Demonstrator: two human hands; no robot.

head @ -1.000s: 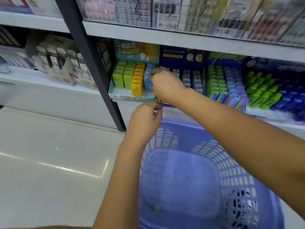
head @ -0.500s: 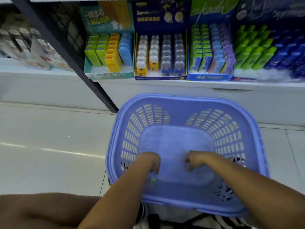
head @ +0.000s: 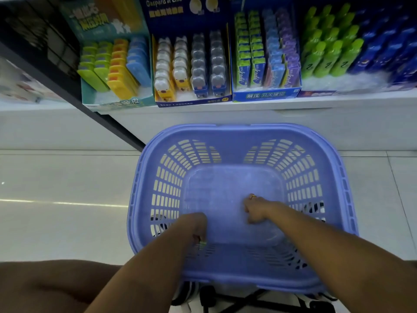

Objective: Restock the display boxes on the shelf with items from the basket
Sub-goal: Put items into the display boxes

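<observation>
At 6 o'clock our left hand point(head: 195, 224) curls down, its fingertips hidden, and the tiny green speck point(head: 202, 243) under them is too small to name. At 5 o'clock we cannot tell whether our right hand point(head: 256, 210) holds anything. The top edge cuts the dark blue cardboard display box point(head: 191, 16) at 12 o'clock; the deep blue plastic bottles point(head: 383, 53) at 2 o'clock blur
</observation>
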